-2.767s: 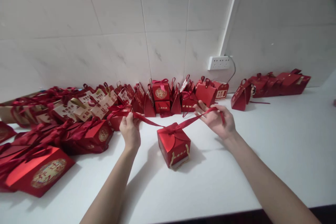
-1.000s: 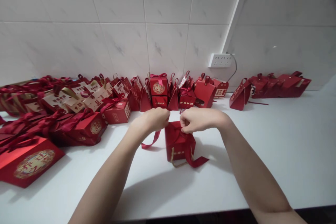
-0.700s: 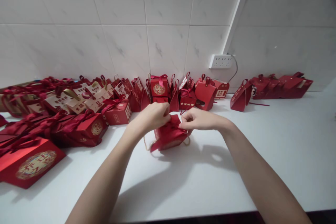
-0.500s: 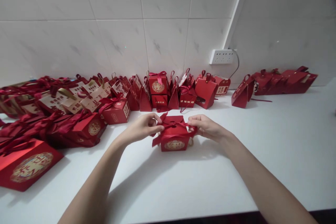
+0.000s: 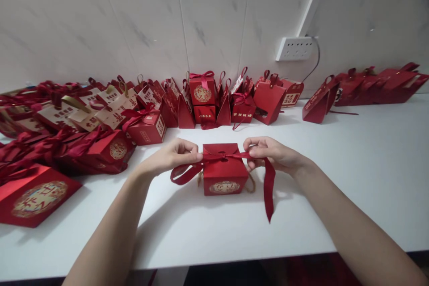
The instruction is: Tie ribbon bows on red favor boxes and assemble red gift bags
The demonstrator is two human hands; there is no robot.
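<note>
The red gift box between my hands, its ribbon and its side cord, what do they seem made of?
Gift box: probably thin card, smooth with low sheen, given its crisp folds. Ribbon: likely fabric, perhaps satin, since it drapes and curls softly. Cord: apparently twisted fibre, matte and thick like rope; exact fibre unclear.

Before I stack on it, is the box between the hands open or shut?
Shut: the red box has its top flaps folded down, ribbon crossing them.

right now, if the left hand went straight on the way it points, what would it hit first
Likely the box, at its upper left edge; the left hand pinches the ribbon beside it, and exact fingertip height is unclear.
</note>
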